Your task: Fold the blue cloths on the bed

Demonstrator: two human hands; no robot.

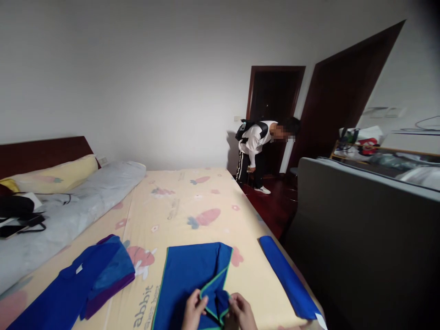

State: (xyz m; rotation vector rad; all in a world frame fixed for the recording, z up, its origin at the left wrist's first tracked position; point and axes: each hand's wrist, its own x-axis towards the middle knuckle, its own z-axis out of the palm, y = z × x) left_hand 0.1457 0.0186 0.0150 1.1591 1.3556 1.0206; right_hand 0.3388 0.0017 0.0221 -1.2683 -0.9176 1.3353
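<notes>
A blue cloth with green edging (187, 270) lies on the patterned bed sheet (178, 220), its right part gathered and folded over. My left hand (195, 309) pinches a green-edged fold of it between thumb and fingers. Just to the right, my right hand (241, 311) closes on another bit of the same cloth, near a bunched dark-blue part. To the right of the cloth is a long, narrow blue folded cloth (287, 277) with a white tag at its near end. Blue and purple cloths (99, 275) lie overlapped on the left.
Pillows (62, 174), a grey rolled cover (85, 201) and dark items (20, 213) lie at the left. A dark panel (357, 243) stands right of the bed. Beyond the bed, a person (256, 142) bends forward near a doorway.
</notes>
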